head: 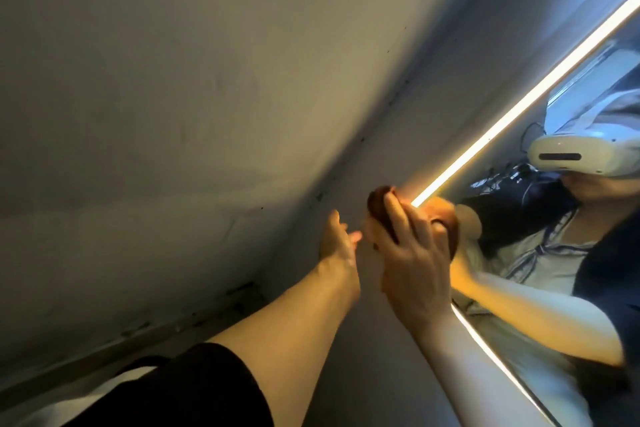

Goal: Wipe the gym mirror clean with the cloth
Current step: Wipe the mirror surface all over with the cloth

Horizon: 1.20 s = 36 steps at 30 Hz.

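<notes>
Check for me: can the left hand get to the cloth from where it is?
Probably yes. The left hand is open beside the cloth that the right hand presses at the mirror edge, with nothing between them.

Grey wall (173, 80), lit strip (519, 107)

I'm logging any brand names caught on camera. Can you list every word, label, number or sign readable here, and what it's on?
None can be read.
The white headset reflected in the mirror: no legible brand or marking.
The brown cloth gripped by the right hand: no label visible.
The wall and the dark sleeve: no text or signs.
</notes>
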Tool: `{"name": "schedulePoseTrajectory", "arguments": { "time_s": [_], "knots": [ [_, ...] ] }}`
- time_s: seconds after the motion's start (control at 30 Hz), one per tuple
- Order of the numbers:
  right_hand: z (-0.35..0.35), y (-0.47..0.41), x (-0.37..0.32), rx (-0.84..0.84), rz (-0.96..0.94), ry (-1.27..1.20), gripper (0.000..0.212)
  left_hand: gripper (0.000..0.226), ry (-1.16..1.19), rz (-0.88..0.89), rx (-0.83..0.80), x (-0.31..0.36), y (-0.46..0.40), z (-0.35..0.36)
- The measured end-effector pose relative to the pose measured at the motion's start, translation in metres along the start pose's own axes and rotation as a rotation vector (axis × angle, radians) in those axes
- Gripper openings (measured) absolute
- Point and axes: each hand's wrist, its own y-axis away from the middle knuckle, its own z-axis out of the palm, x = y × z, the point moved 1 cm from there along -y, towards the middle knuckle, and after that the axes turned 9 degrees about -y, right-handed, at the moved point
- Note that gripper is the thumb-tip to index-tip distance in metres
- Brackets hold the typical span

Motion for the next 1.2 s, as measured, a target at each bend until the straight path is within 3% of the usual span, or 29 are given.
{"name": "schedulePoseTrajectory", "arguments": {
  "time_s": [0.07, 0.17, 0.37, 0.47, 0.57, 0.73, 0.83, 0.97, 1.03, 1.2],
  "knots": [
    [-0.009, -0.026, 0.011, 0.067, 0.046, 0.121, 0.047, 0.056, 0.017, -0.008, -0.014, -0.003, -0.002, 0.002],
    [-0.006, -0.046, 0.018, 0.023, 0.108, 0.093, 0.054, 0.056, 0.081, -0.015, 0.002, -0.005, -0.004, 0.003],
    [0.024, -0.014, 0.001, -0.268, -0.137, -0.166, 0.018, 0.057, 0.183, -0.077, -0.039, -0.002, 0.002, 0.002],
    [0.014, -0.023, 0.003, -0.22, -0.132, -0.171, 0.024, 0.063, 0.173, -0.071, -0.062, -0.002, 0.001, 0.0],
    [0.003, -0.024, 0.011, -0.08, -0.081, 0.014, 0.038, 0.06, 0.147, -0.033, 0.011, 0.004, 0.003, 0.001],
    [0.004, 0.02, 0.006, -0.308, -0.151, 0.075, 0.065, 0.052, 0.038, 0.073, 0.007, 0.013, 0.009, 0.007],
    [-0.013, 0.008, 0.011, -0.127, -0.064, 0.073, 0.047, 0.054, -0.011, 0.162, -0.028, 0.017, 0.009, 0.016],
    [-0.054, -0.023, 0.041, 0.198, 0.223, 0.236, 0.045, 0.052, -0.147, 0.282, -0.12, 0.015, 0.017, 0.026],
    [-0.055, -0.025, 0.047, 0.16, 0.267, 0.255, 0.045, 0.054, -0.179, 0.296, -0.145, 0.012, 0.019, 0.029],
    [-0.02, -0.001, 0.023, -0.058, 0.033, 0.344, 0.039, 0.055, -0.188, 0.32, -0.156, 0.011, 0.018, 0.029]
  ]
}}
